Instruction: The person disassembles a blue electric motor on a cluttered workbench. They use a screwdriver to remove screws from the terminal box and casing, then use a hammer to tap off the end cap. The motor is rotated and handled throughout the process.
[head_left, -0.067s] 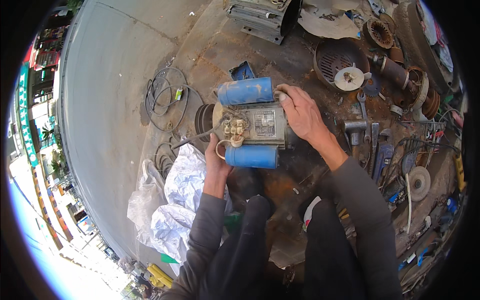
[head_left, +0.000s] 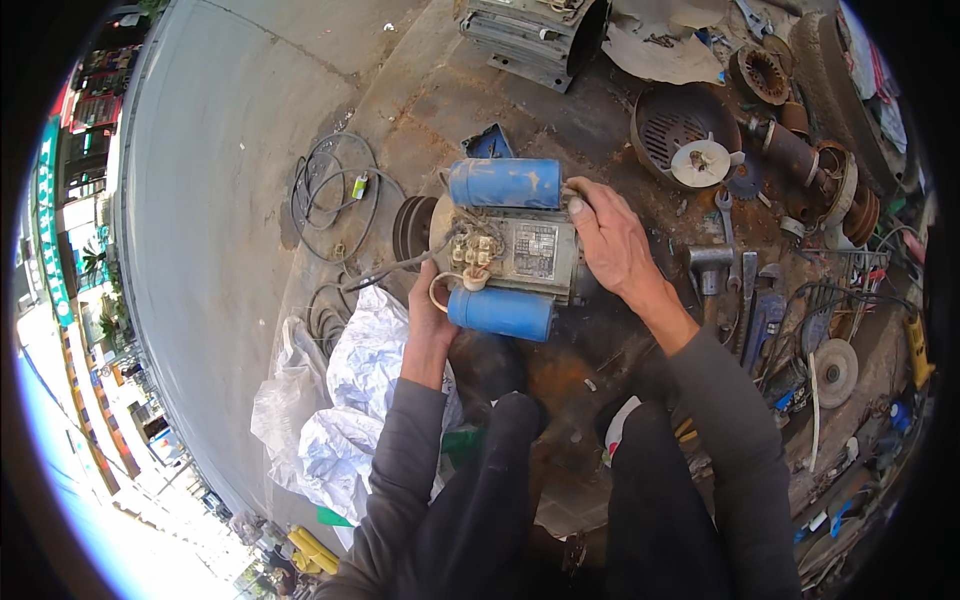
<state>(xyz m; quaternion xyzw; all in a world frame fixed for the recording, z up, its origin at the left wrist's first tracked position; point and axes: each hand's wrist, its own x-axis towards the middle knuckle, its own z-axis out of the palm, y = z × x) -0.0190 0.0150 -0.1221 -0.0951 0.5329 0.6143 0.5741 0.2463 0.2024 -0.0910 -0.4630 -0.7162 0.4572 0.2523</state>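
Observation:
Between my hands is a dusty electric motor (head_left: 540,225) with a metal plate on its casing. Two blue cylindrical capacitor housings sit along its sides, an upper one (head_left: 505,183) and a lower one (head_left: 500,314). A grooved pulley (head_left: 412,228) projects from its left end, and an exposed terminal block (head_left: 476,250) has a dark cable (head_left: 405,264) running to it. My left hand (head_left: 428,322) is closed at the lower left corner, its fingers partly hidden beneath. Curled over the right end, my right hand (head_left: 618,245) grips beside the upper housing.
A small blue box-like cover (head_left: 487,143) lies just beyond the motor, near coiled cable (head_left: 335,195). Silvery plastic sheeting (head_left: 355,390) lies by my left forearm. To the right are a hammer (head_left: 710,270), wrenches (head_left: 727,215), a round housing (head_left: 680,115) and a grinding disc (head_left: 833,372).
The motor has turned slightly clockwise, its upper housing shifting right. My right hand has moved a little right with it; my left hand stays at the lower left corner.

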